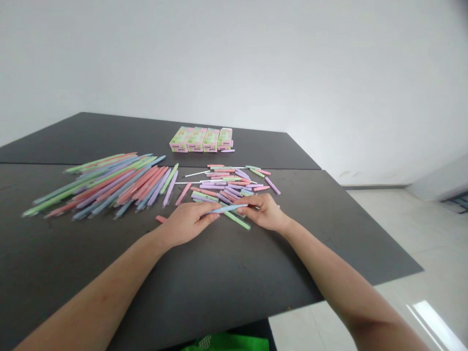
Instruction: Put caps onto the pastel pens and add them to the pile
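Note:
A light blue pen [227, 208] stretches between my two hands, above the table's near half. My left hand [188, 222] pinches its left end between thumb and fingers. At the other end, the fingertips of my right hand [265, 210] are closed on it. Just beyond and beneath my hands lies a loose spread of pen parts [219, 185], in purple, green, pink and blue, with several thin white refills among them. A green pen barrel [237, 220] lies right below the held pen. Part of a pink piece [161, 219] shows beside my left wrist.
On the left, a large heap of pastel pens [109, 183] covers part of the dark table [226, 273]. Several pink and green boxes [195, 140] stand in a row farther back, with purple pieces [228, 150] beside them. A white wall rises behind.

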Demonstrator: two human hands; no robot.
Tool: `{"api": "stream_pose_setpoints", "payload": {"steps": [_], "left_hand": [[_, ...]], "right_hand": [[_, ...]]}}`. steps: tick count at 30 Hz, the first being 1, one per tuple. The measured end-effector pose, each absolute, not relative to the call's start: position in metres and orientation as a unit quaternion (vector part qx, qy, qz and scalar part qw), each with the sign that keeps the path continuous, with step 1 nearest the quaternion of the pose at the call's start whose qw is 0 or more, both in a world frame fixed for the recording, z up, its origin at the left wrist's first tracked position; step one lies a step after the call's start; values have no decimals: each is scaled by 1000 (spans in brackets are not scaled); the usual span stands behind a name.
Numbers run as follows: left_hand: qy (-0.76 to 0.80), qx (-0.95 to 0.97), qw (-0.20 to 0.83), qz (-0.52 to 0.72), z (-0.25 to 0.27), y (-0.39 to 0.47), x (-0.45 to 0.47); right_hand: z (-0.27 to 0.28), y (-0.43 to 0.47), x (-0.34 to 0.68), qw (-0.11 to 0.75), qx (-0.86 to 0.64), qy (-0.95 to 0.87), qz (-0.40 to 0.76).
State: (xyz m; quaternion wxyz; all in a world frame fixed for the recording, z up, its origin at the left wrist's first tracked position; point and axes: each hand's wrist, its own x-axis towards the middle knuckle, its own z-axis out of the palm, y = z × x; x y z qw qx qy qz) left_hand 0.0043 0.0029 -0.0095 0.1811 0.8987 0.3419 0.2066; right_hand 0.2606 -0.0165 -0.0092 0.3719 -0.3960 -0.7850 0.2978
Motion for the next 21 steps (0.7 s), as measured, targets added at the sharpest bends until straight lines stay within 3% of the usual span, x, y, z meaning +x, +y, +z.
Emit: {"api": "stream_pose_setpoints", "payload": {"steps": [21], "left_hand": [[313, 908, 70, 270, -13, -4, 9]], "right_hand": [[3, -20, 254, 297, -408, -786, 356]]}}
